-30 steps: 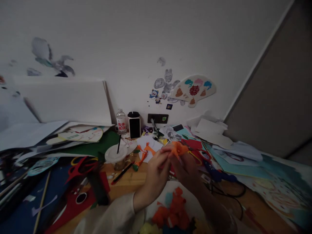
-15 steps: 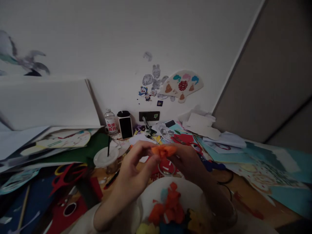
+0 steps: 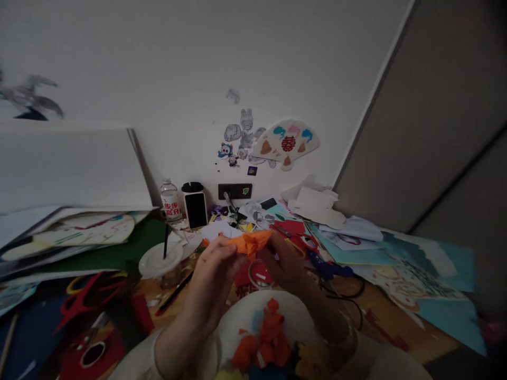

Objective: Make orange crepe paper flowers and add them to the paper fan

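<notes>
A piece of creased orange paper (image 3: 251, 244) is held up in front of me between both hands. My left hand (image 3: 214, 274) is closed on its left end, thumb and fingers pinching. On the other side my right hand (image 3: 287, 266) grips the right end, its fingertips partly hidden behind the paper. Just below lies a white rounded surface (image 3: 233, 311) bearing crumpled orange paper pieces (image 3: 272, 332), with yellow and dark blue pieces along the bottom edge. Past the hands, a clear ring-shaped item (image 3: 259, 274) rests on something red.
On the left stand a lidded cup with a straw (image 3: 160, 258), a bottle (image 3: 170, 200) and a black-lidded cup (image 3: 195, 206). Red-handled scissors (image 3: 307, 241) lie right of the hands. Paintings (image 3: 428, 264) cover the right side. A decorated fan (image 3: 287, 142) hangs on the wall.
The orange paper has turned and now shows a longer strip toward my left hand. My left fingers have shifted along it. The whole view has moved slightly to the right.
</notes>
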Tool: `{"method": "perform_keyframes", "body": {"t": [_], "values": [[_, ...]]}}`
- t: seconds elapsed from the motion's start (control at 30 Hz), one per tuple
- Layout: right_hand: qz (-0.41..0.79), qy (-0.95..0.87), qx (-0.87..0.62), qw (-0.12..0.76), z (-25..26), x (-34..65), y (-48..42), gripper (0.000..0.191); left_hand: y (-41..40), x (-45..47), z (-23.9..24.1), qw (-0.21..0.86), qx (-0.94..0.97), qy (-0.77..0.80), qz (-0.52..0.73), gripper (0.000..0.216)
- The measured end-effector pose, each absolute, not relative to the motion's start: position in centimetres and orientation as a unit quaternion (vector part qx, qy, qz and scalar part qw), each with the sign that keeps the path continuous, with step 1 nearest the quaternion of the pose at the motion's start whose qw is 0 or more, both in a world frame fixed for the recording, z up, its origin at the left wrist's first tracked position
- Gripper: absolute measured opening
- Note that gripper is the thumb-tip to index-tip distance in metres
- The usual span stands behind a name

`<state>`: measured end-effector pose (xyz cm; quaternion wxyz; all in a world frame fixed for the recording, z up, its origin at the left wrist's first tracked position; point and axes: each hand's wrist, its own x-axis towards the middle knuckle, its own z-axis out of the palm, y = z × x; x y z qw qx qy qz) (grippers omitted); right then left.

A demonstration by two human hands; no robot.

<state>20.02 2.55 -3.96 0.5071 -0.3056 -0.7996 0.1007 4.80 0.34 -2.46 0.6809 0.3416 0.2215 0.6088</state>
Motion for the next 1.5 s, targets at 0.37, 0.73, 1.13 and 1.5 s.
{"method": "perform_keyframes", "body": {"t": [0.37, 0.73, 1.13, 1.5], "values": [[0.121, -0.774, -0.217, 0.583, -5.1, 20.3, 3.4, 0.015, 0.9, 4.5, -3.0, 0.683, 0.394, 0.231, 0.57, 0.016], [0.19, -0.772, -0.161, 0.585, -5.1, 20.4, 3.4, 0.009, 0.0, 4.0, -1.9, 0.652, 0.413, 0.269, 0.577, 0.019], [0.164, -0.807, -0.146, 0.547, -4.9, 21.2, 4.1, 0.006, 0.7, 3.1, -1.7, 0.672, 0.444, 0.28, 0.523, 0.029], [0.217, -0.832, -0.145, 0.49, -3.9, 23.2, 4.5, 0.018, -0.2, 2.7, -1.5, 0.614, 0.541, 0.252, 0.517, 0.027]]}}
